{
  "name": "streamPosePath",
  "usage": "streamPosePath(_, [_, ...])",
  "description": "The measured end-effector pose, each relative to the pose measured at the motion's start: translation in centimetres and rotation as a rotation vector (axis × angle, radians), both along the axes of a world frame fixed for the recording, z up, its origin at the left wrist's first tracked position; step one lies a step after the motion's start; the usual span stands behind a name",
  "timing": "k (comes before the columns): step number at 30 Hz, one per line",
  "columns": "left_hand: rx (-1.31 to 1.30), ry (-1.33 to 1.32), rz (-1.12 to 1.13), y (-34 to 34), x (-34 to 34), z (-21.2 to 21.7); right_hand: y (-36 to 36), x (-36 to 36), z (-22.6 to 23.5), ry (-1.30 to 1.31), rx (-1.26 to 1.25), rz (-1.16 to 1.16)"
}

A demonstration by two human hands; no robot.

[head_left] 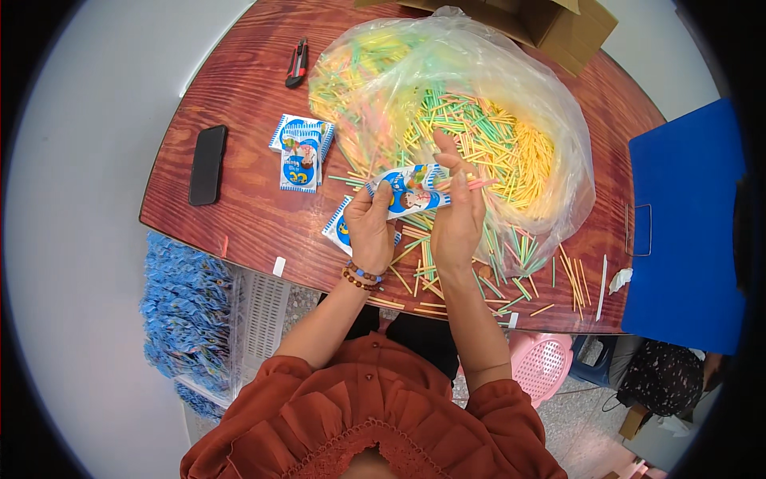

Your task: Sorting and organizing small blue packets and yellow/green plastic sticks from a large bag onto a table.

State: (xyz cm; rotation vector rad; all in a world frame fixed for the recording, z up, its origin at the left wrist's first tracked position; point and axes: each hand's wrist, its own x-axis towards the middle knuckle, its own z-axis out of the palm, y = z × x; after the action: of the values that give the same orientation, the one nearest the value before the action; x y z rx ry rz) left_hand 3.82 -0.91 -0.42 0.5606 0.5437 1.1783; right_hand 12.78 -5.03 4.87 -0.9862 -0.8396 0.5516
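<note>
My left hand [369, 227] pinches a blue and white printed packet [411, 191] between thumb and fingers and holds it nearly level above the table. At the packet's right end my right hand [459, 219] has its thumb and fingers around a few thin pink and yellow sticks [477, 184]. Whether the stick ends are inside the packet is hard to see. Partly under my left hand lies another such packet [339, 230]. Just beyond my hands, a large clear plastic bag [570, 152] lies open, full of thin yellow, green and pink sticks [479, 128].
Left of the bag sit a small pile of packets [302, 156], a black phone [207, 165] and a red-black utility knife [297, 64]. Loose sticks [574, 279] lie along the near edge. A blue bin [682, 231] stands right, a cardboard box [570, 32] behind, a crate of blue packets [187, 307] lower left.
</note>
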Motion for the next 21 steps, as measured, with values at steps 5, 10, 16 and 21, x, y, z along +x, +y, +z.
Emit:
streamPosePath(5, [-0.006,-0.011,-0.023,-0.2,0.2,0.6,0.4,0.9,1.3,0.093,0.042,0.049])
streamPosePath(10, [-0.022,-0.076,-0.032,0.0,0.1,0.7,0.2,0.8,2.1,-0.171,-0.130,0.028])
streamPosePath(16, [-0.061,-0.208,-0.124,0.6,0.0,0.5,-0.2,0.7,3.0,-0.209,-0.217,0.130])
streamPosePath(21, [-0.184,-0.402,-0.237,1.3,0.2,1.7,1.0,1.8,2.8,-0.419,-0.269,0.270])
